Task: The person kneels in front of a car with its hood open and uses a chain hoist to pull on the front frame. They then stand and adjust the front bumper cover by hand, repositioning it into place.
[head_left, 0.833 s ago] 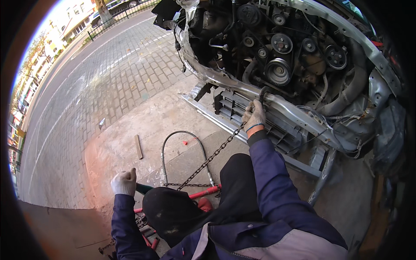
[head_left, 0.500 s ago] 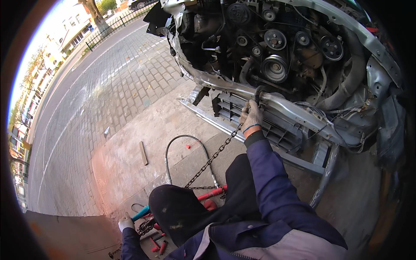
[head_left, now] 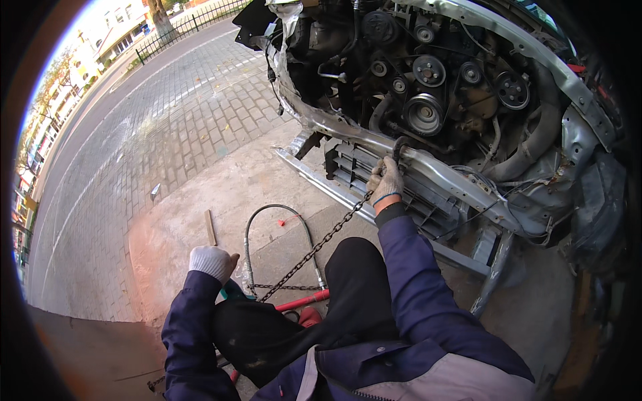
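My right hand [head_left: 386, 179], in a pale knit work glove, is closed around the top of a dark chain [head_left: 314, 250], just below its black hook [head_left: 400, 148]. The hook is against the silver crossbar [head_left: 354, 134] at the front of an opened-up car. Slanting down to the left, the chain runs toward a red metal bar [head_left: 303, 300] between my knees. At the left, my gloved left hand [head_left: 212, 263] is in a fist above my knee. A teal handle [head_left: 232, 291] shows beside its wrist; the fist hides the handle's end.
Exposed pulleys and belts of the engine [head_left: 428, 87] fill the upper right. Below the crossbar are a slatted grille [head_left: 364, 175] and a silver lower bar [head_left: 321, 182]. A looped hose [head_left: 247, 234] and a wooden strip [head_left: 210, 227] lie on the concrete.
My left hand has risen and moved forward from beside the floor tools, and the teal handle has come up with it. My right hand stays at the hook end of the chain.
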`<action>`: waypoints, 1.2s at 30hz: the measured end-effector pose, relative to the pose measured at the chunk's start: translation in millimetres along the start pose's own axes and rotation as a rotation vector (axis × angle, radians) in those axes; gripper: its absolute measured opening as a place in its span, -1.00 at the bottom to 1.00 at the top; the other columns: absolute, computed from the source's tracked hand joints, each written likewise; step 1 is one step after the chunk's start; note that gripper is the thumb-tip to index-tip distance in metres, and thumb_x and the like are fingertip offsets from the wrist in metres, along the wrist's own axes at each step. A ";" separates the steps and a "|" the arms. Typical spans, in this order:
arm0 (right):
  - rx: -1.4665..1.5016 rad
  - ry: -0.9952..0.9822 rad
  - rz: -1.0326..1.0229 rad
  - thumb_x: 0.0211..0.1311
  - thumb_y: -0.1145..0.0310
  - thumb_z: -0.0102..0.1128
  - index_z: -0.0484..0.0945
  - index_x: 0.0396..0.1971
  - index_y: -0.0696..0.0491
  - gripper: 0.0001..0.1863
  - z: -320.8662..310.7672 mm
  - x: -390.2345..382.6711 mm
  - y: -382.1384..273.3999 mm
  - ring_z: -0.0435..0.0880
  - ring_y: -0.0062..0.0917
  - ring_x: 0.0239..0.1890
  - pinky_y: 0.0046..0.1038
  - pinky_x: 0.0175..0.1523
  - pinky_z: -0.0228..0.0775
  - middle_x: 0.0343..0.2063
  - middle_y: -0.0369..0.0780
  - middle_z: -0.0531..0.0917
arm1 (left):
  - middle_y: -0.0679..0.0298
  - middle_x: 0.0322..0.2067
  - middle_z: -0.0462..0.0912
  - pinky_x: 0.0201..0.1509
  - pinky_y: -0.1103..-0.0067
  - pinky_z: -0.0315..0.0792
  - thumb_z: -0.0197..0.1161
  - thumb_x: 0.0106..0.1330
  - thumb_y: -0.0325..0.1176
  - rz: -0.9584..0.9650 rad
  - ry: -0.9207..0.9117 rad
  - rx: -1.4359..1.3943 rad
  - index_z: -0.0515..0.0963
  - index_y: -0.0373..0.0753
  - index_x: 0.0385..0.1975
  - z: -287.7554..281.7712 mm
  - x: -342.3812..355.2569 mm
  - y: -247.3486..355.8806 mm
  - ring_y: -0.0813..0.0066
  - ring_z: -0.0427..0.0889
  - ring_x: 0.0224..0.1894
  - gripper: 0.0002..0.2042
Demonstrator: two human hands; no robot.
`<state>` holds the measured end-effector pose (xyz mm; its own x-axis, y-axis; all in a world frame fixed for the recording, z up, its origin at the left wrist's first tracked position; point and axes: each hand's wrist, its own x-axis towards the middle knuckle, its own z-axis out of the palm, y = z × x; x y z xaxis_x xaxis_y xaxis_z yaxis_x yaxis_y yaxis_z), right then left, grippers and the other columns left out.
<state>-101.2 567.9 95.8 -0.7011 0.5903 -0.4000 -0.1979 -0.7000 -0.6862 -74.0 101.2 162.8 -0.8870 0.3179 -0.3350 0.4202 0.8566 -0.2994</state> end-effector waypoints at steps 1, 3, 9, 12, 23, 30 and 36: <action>-0.006 -0.005 -0.001 0.43 0.04 0.21 0.50 -0.36 -0.12 -0.74 -0.1 -0.2 -0.3 0.22 -0.67 -0.75 -0.53 -0.58 -0.03 -0.58 -0.41 0.48 | 0.02 -0.45 0.77 -0.19 0.18 0.59 -0.02 0.51 0.20 -0.027 0.033 -0.011 0.79 -0.20 -0.49 10.4 -8.6 -14.5 0.01 0.78 -0.33 -0.36; -0.002 0.002 0.004 0.44 0.03 0.20 0.51 -0.35 -0.14 -0.75 -0.1 -1.3 -0.4 0.24 -0.67 -0.74 -0.53 -0.58 -0.01 -0.58 -0.41 0.49 | 0.04 -0.54 0.74 -0.26 0.19 0.59 0.01 0.51 0.18 -0.195 0.187 -0.074 0.78 -0.17 -0.55 45.1 -39.8 -54.5 0.04 0.77 -0.42 -0.38; 0.063 0.023 -0.004 0.34 0.16 0.25 0.47 -0.31 -0.09 -0.81 2.4 -4.6 1.7 0.21 -0.67 -0.74 -0.53 -0.63 -0.04 -0.55 -0.37 0.44 | 0.01 -0.60 0.71 -0.16 0.23 0.64 -0.05 0.52 0.22 -0.732 -0.003 -0.578 0.79 -0.28 -0.47 231.0 -155.2 -151.3 0.08 0.78 -0.45 -0.31; 0.058 0.004 -0.010 0.30 0.16 0.27 0.48 -0.30 -0.06 -0.79 3.2 -3.5 0.7 0.24 -0.66 -0.76 -0.52 -0.63 -0.03 -0.55 -0.37 0.46 | 0.02 -0.71 0.66 -0.31 0.30 0.65 0.00 0.54 0.17 -0.829 0.007 -0.746 0.72 -0.37 -0.56 318.9 -162.0 -149.6 0.18 0.71 -0.63 -0.30; 0.031 0.017 -0.020 0.45 0.05 0.17 0.50 -0.35 -0.10 -0.74 3.6 -5.0 0.9 0.22 -0.68 -0.74 -0.53 -0.58 -0.02 -0.54 -0.39 0.47 | -0.01 -0.33 0.80 -0.11 0.23 0.62 0.12 0.45 0.13 -0.159 -0.178 -0.012 0.80 -0.25 -0.35 35.0 -16.0 -90.6 0.03 0.81 -0.23 -0.46; 0.002 -0.001 -0.017 0.47 0.04 0.15 0.52 -0.33 -0.06 -0.71 0.7 -2.0 -0.8 0.18 -0.66 -0.79 -0.49 -0.61 -0.04 -0.58 -0.37 0.50 | 0.06 -0.51 0.76 -0.26 0.20 0.60 0.05 0.51 0.16 -0.106 0.181 0.001 0.78 -0.20 -0.52 25.4 -26.1 -35.9 0.06 0.78 -0.39 -0.40; 0.020 0.002 -0.035 0.45 0.07 0.16 0.51 -0.36 -0.08 -0.73 2.2 -3.2 2.0 0.18 -0.66 -0.77 -0.52 -0.61 -0.06 -0.58 -0.37 0.48 | -0.07 -0.51 0.73 -0.12 0.13 0.62 -0.15 0.57 0.21 -0.604 0.019 -0.283 0.80 -0.23 -0.46 203.5 -120.7 -153.0 -0.03 0.78 -0.36 -0.29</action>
<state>-100.9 563.8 97.1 -0.6922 0.6153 -0.3772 -0.2356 -0.6867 -0.6877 7.7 -151.0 67.2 -0.9549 -0.2465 -0.1657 -0.2158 0.9591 -0.1830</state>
